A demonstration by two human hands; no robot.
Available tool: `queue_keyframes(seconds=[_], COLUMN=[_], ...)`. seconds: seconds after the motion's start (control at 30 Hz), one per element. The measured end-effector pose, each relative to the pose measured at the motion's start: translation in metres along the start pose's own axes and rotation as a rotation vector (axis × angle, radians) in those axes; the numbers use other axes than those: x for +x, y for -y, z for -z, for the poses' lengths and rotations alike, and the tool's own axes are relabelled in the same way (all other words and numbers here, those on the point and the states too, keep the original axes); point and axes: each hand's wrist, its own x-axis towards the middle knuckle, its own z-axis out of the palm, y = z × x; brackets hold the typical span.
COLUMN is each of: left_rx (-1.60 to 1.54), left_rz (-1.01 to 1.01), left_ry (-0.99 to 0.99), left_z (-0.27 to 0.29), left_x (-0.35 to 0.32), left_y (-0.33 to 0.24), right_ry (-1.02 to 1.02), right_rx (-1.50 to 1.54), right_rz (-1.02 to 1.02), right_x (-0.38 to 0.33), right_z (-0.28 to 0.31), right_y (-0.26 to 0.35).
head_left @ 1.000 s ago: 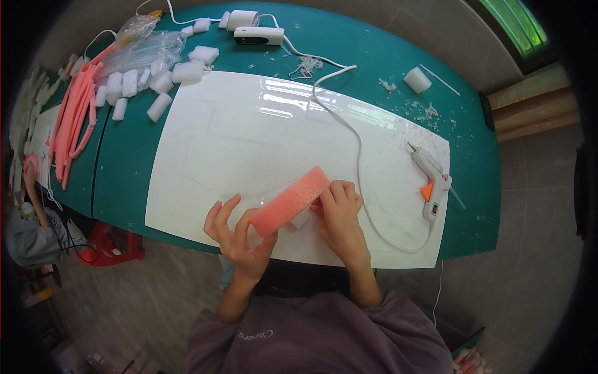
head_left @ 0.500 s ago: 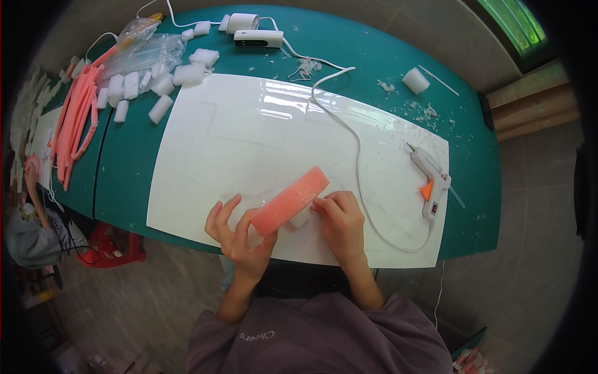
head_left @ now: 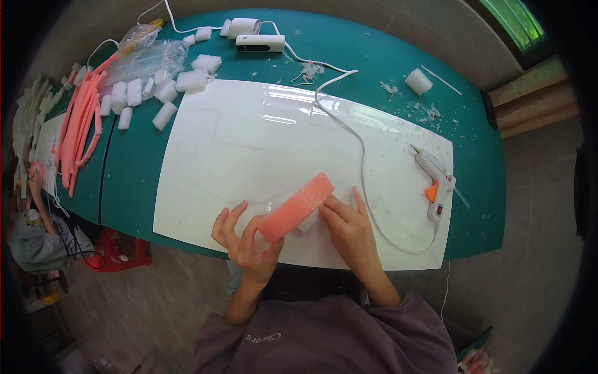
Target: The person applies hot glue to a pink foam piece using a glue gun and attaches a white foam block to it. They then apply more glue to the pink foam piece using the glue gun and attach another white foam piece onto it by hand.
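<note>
Above the near edge of a white board [head_left: 218, 162] I hold a thick pink foam piece [head_left: 296, 207], tilted with its right end higher. My left hand [head_left: 252, 249] pinches its lower left end between thumb and forefinger, the other fingers spread. My right hand [head_left: 352, 230] is closed at its right end, fingertips partly hidden at the foam's underside, with one finger lifted away. A white foam piece [head_left: 307, 224] shows just below the pink foam, between my hands; whether it is joined to the pink foam I cannot tell.
A white glue gun [head_left: 434, 181] with an orange trigger lies at the right, its cable [head_left: 363, 168] crossing the board. White foam chunks [head_left: 165, 91] and pink foam strips [head_left: 80, 131] lie at the left. Another person's arm [head_left: 40, 193] is at far left; a white foam cylinder [head_left: 418, 81] stands far right.
The view has shifted slightly. My right hand has turned a little at the foam's right end, and one of its fingers now sticks out. My left hand keeps its pinch.
</note>
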Motion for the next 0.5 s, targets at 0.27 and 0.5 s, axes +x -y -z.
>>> queue_keyframes(seconds=[0.27,0.5], left_rx=[0.001,0.002], left_rz=[-0.009,-0.004], left_ry=[0.0,0.005], left_z=[-0.0002,0.0001], left_x=[0.0005,0.0005], left_y=[0.0014,0.0006], right_ry=[0.142,0.201], right_rx=[-0.035,-0.142], right_rz=[0.081,0.158], right_x=[0.003,0.0066], right_z=[-0.0003,-0.0012], right_y=[0.0006,-0.0001])
